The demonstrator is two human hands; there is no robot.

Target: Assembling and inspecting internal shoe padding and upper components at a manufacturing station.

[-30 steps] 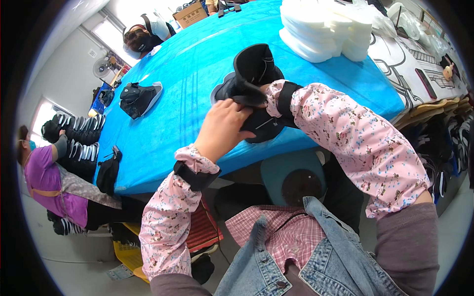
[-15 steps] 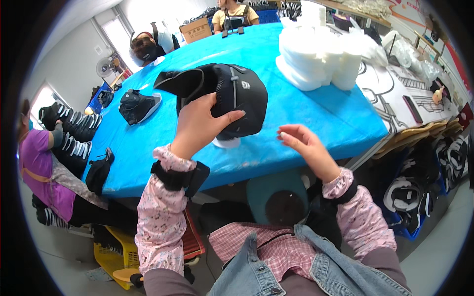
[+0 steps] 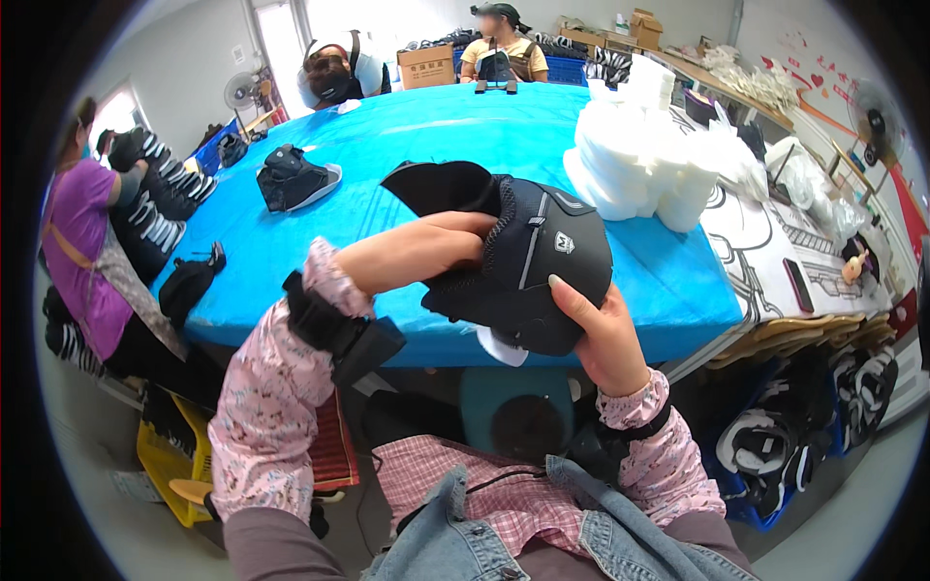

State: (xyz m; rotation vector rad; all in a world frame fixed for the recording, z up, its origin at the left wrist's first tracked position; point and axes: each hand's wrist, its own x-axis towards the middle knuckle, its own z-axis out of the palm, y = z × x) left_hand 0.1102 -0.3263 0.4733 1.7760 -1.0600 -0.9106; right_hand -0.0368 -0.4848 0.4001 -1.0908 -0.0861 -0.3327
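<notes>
One person in a purple top stands at far left, beside stacked black-and-white footwear. A limp black piece lies at the near left edge of the blue-covered surface; farther in sits a second black upper with a pale rim. The left hand reaches into the opening of a black boot upper, raised above the surface's near edge; its fingertips are hidden, so whether they grip, I cannot tell. The right hand clamps the upper's right side, thumb on the outer face. Beyond, white pads stand piled; a dark phone-like slab lies farther right.
</notes>
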